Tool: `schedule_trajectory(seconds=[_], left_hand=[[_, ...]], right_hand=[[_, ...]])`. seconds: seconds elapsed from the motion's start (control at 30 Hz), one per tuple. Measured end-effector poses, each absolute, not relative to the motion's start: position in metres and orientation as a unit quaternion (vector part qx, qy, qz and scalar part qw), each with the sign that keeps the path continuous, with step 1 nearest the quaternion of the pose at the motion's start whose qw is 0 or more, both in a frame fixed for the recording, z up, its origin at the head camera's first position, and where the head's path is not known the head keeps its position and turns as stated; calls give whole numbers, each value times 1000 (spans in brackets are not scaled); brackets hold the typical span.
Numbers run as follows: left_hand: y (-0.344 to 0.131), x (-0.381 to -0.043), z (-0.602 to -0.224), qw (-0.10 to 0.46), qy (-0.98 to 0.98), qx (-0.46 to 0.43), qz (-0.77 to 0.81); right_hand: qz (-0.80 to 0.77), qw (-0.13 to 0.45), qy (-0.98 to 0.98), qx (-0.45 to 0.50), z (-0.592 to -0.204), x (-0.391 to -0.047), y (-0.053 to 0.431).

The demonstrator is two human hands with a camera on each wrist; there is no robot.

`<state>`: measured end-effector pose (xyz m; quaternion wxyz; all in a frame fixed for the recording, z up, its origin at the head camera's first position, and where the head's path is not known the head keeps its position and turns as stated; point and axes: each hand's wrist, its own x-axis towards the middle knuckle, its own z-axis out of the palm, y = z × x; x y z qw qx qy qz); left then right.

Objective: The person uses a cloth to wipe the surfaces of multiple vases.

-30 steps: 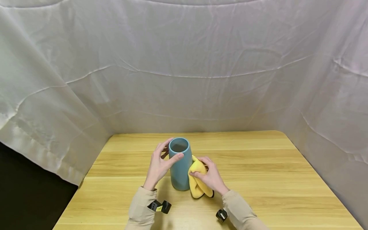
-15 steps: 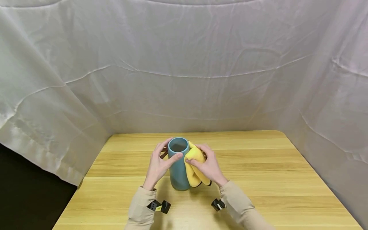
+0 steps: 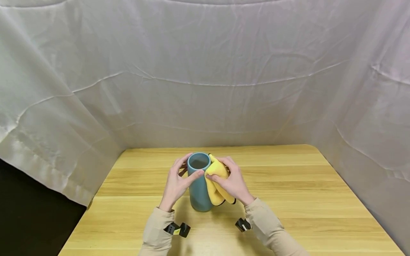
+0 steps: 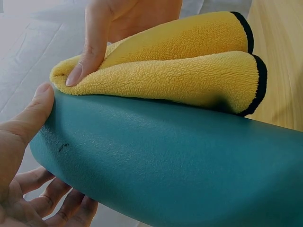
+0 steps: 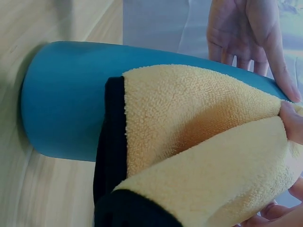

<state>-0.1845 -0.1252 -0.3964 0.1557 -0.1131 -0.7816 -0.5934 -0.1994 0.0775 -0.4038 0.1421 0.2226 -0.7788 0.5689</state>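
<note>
A tall blue-green vase (image 3: 199,193) stands upright on the wooden table, its round mouth facing up. My left hand (image 3: 175,185) grips it near the rim, thumb on the near side and fingers round the far left. A small dark squiggly mark (image 4: 63,147) shows on its wall in the left wrist view. My right hand (image 3: 235,181) pinches a folded yellow cloth (image 3: 215,181) with black edging and presses it to the vase's upper right side. The cloth's black-edged end (image 5: 113,142) hangs down beside the wall, and most right fingers are hidden behind the cloth.
The light wood tabletop (image 3: 288,199) extends on both sides of the vase. Grey-white curtains (image 3: 217,110) enclose the back and sides. A dark area (image 3: 32,213) lies beyond the table's left edge. Black wrist cameras (image 3: 184,230) sit on both beige sleeves.
My right hand has slid the yellow cloth up the vase's right side, from around mid-height to near the rim. My left hand and the vase have stayed in place.
</note>
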Motion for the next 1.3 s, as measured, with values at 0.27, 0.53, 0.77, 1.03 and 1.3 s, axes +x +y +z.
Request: schedule_trajectory(seconds=[0.27,0.53,0.77,1.03,1.3], left_hand=[[-125,-185,-396,162,-785,-115,-587],[-126,-185,-395,160,-785,-113,-588],[-125,-184,-395,157,-784,-109,-590],[-125,-184,-395,159,-784,-113,-589],[-126,-184,-396,159,-782,-113,-592]], right_hand=[[559,125,-794,203,-423,-198,81],[553,88,-813,159,-459,-195,84],[560,77,-811,149,-467,-193,85],[564,75,-809,148,-467,-194,85],[568,103,-800,161,-449,-194,80]])
